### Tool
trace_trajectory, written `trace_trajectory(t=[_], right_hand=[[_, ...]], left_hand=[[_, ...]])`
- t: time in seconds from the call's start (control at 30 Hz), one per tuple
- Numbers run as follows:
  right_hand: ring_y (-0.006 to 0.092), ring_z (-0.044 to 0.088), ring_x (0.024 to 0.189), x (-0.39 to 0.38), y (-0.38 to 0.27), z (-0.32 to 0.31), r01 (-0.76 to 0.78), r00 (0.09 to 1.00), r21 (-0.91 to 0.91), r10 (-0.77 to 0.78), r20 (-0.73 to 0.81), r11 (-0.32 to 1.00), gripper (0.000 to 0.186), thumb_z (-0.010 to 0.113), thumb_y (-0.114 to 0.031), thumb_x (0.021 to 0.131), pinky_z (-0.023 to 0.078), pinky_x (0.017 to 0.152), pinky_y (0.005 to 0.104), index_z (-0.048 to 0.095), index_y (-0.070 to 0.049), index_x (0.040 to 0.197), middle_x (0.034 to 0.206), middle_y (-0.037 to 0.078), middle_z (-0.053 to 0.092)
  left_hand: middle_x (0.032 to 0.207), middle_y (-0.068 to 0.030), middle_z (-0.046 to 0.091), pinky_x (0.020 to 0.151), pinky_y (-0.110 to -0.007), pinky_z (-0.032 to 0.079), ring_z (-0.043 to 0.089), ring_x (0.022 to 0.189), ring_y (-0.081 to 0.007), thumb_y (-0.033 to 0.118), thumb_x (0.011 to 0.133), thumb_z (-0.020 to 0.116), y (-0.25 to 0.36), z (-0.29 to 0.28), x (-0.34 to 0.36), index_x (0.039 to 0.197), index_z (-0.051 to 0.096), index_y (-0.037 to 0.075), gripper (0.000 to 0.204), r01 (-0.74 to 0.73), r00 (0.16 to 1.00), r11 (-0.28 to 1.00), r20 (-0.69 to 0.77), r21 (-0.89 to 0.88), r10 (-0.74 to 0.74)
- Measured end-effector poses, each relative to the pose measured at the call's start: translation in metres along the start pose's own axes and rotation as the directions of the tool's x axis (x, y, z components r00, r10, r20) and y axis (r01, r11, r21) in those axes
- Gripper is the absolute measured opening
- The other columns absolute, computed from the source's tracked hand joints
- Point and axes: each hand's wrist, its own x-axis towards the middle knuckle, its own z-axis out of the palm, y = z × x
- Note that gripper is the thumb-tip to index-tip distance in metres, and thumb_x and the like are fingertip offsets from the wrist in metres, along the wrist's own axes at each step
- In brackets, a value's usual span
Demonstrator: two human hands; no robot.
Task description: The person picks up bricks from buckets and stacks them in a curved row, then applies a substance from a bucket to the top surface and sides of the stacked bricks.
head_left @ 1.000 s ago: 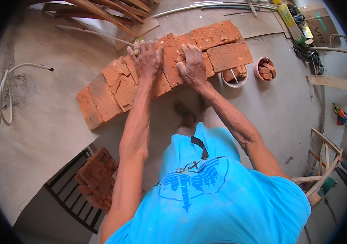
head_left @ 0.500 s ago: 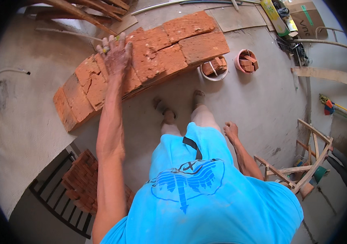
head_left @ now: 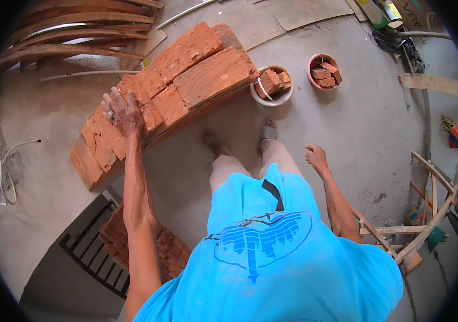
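Observation:
A curved, layered run of red-orange bricks [head_left: 197, 78] lies across the upper left, some cracked, with its right end beside a white bucket [head_left: 271, 101] of brick pieces. My left hand [head_left: 124, 112] rests on the left part of its top, fingers apart and holding nothing. My right hand [head_left: 316, 155] hangs at my side over the floor, fingers loosely curled with no object visible in them. A pink bucket [head_left: 331, 86] with broken bricks stands to the right of the white one. My feet [head_left: 268, 129] are below the bricks and buckets.
Curved timber strips [head_left: 79, 32] lie upper left. A white cable [head_left: 14, 155] is on the rough ledge [head_left: 30, 225]. Stacked bricks [head_left: 170, 247] and a black grille [head_left: 97, 268] are lower left. A wooden frame [head_left: 433, 225], planks [head_left: 435, 86] and boxes [head_left: 374, 13] line the right.
My right hand has left the bricks and dropped to my side. My left hand stays on the bricks. The view has shifted, with more timber strips showing at the upper left.

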Motion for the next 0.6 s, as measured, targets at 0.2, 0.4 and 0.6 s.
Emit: trace_trajectory(t=[0.2,0.4,0.6], right_hand=[[0.0204,0.072,0.071,0.025,0.030,-0.039,-0.195,0.979,0.029,0.197,-0.061,0.980,0.034,0.065,-0.008,0.085,0.058,0.067,0.0345,0.071,-0.001,0.118,0.099,0.017,0.074],[0.0256,0.072,0.076,0.037,0.029,-0.020,-0.044,0.999,-0.149,0.040,-0.029,0.988,0.037,0.062,-0.010,0.085,0.059,0.074,0.0377,0.069,0.003,0.118,0.101,0.019,0.074],[0.0385,0.072,0.096,0.083,-0.025,-0.028,0.156,0.985,-0.302,-0.170,-0.018,0.940,0.042,0.060,-0.015,0.081,0.054,0.092,0.0448,0.070,0.004,0.117,0.101,0.026,0.074]], left_hand=[[0.167,-0.0211,0.023,0.125,-0.056,0.011,0.018,0.155,-0.0431,0.057,0.107,0.034,0.016,-0.004,0.000,0.160,0.032,0.008,0.073,-0.006,1.000,0.998,0.003,-0.059,0.006],[0.167,-0.0207,0.025,0.124,-0.057,0.013,0.019,0.154,-0.0433,0.056,0.108,0.032,0.018,-0.005,-0.004,0.159,0.034,0.006,0.072,-0.014,1.000,0.997,0.012,-0.078,0.015],[0.168,-0.0195,0.023,0.122,-0.061,0.011,0.017,0.155,-0.0437,0.056,0.108,0.032,0.015,-0.002,-0.004,0.160,0.032,0.006,0.072,-0.041,0.998,0.998,0.036,-0.058,0.043]])
